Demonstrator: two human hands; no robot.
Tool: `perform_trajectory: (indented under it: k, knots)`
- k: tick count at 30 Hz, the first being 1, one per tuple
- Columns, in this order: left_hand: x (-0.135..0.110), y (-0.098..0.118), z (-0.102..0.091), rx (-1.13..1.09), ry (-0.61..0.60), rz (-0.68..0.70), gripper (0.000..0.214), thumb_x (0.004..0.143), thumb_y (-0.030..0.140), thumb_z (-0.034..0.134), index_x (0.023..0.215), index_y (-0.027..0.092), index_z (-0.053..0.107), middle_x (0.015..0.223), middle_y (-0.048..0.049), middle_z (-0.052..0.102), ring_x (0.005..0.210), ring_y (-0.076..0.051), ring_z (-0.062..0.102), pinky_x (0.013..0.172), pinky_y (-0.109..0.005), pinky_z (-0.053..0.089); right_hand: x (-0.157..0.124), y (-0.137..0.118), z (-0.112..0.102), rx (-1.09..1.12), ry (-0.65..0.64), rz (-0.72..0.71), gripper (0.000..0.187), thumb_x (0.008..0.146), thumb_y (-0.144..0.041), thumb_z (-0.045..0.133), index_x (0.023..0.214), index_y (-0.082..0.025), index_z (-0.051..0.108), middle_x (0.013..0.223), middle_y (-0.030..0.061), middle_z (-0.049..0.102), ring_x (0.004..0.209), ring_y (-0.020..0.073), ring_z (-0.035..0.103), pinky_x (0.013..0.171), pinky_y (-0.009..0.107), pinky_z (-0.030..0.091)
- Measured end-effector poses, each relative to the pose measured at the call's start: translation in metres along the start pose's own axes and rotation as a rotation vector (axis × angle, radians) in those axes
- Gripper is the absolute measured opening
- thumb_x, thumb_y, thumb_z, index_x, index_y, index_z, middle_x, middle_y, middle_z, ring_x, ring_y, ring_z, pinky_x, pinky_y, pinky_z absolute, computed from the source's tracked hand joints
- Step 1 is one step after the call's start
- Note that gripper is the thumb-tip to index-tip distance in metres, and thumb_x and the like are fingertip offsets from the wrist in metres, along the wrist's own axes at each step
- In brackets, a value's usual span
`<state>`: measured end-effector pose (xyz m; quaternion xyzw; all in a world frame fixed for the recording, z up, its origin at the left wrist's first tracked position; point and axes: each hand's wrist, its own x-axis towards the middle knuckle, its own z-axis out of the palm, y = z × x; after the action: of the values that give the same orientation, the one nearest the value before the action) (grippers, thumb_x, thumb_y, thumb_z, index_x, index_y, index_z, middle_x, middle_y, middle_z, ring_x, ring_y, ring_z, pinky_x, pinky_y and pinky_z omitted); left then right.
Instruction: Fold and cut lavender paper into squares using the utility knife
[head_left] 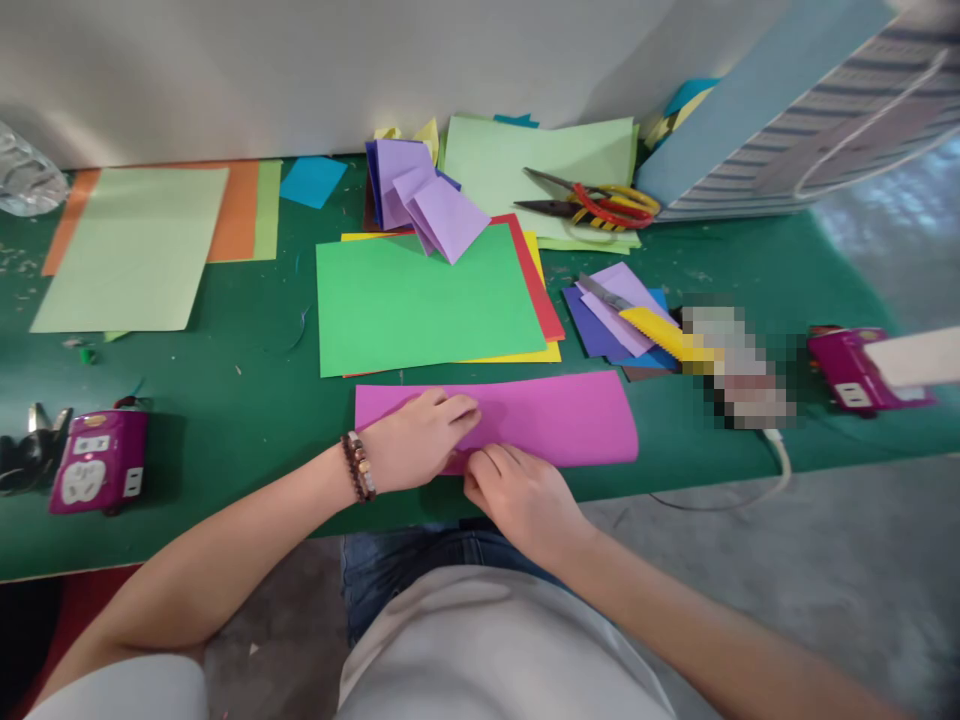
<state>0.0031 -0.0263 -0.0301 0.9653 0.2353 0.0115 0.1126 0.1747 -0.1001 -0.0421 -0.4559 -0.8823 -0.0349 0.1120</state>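
Nearly flat magenta paper sheet [555, 420]

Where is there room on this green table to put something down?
The green table shows bare between the pale green sheet and the bright green sheet, and between the striped bag and the right socket. It's crowded around the scissors and purple papers.

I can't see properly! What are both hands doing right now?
Left hand: open, pressing on the pink paper.
Right hand: curled on it; can't tell if gripping.
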Motion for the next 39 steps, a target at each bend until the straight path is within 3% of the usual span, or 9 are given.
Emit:
perform_trajectory:
  k: [4,9,19,24,30,39]
  knots:
    - [-0.001,-0.001,0.002,0.003,0.021,-0.019,0.037,0.092,0.022,0.051,0.127,0.01,0.052,0.135,-0.0122,0.053,0.118,-0.024,0.05,0.1,-0.035,0.038,-0.002,0.002,-0.004,-0.057,-0.029,0.067,0.018,0.083,-0.01,0.048,0.068,-0.019,0.049,0.059,0.0001,0.05,0.054,0.0146,0.049,0.053,0.028,0.029]
    - [0.0,-0.001,0.001,0.088,-0.027,0.063,0.039,0.096,0.024,0.046,0.132,0.009,0.048,0.146,-0.0138,0.044,0.127,-0.023,0.044,0.098,-0.037,0.035,-0.008,0.007,-0.011,-0.104,-0.078,0.13,0.016,0.081,-0.009,0.049,0.07,-0.02,0.048,0.057,-0.0013,0.051,0.051,0.0137,0.051,0.05,0.027,0.026]
    - [0.0,-0.002,-0.001,0.122,-0.017,0.069,0.043,0.096,0.028,0.046,0.135,0.009,0.048,0.146,-0.0124,0.045,0.119,-0.024,0.049,0.093,-0.038,0.035,-0.023,0.03,-0.018,-0.163,-0.133,0.273,0.017,0.08,-0.01,0.05,0.07,-0.021,0.043,0.056,-0.0019,0.052,0.051,0.0137,0.052,0.05,0.026,0.023]
    - [0.0,-0.002,-0.003,0.158,-0.003,0.083,0.042,0.097,0.029,0.045,0.133,0.008,0.049,0.146,-0.0114,0.044,0.122,-0.023,0.046,0.094,-0.037,0.033,-0.034,0.043,-0.017,-0.165,-0.144,0.329,0.016,0.08,-0.01,0.05,0.07,-0.02,0.044,0.058,-0.0021,0.053,0.053,0.0135,0.054,0.051,0.025,0.027]
    - [0.0,-0.003,-0.004,0.159,0.031,0.078,0.041,0.097,0.03,0.046,0.131,0.007,0.051,0.144,-0.0107,0.048,0.12,-0.022,0.047,0.093,-0.036,0.033,-0.053,0.062,-0.019,-0.131,-0.145,0.393,0.015,0.082,-0.012,0.047,0.07,-0.021,0.044,0.06,-0.002,0.054,0.054,0.0126,0.053,0.051,0.024,0.03]
    - [-0.001,-0.005,-0.004,0.129,0.01,0.045,0.042,0.096,0.03,0.05,0.133,0.01,0.05,0.147,-0.0086,0.044,0.116,-0.022,0.049,0.095,-0.035,0.031,-0.074,0.08,-0.019,-0.066,-0.08,0.509,0.016,0.083,-0.017,0.043,0.069,-0.022,0.042,0.056,-0.0028,0.05,0.048,0.0122,0.047,0.046,0.024,0.025]
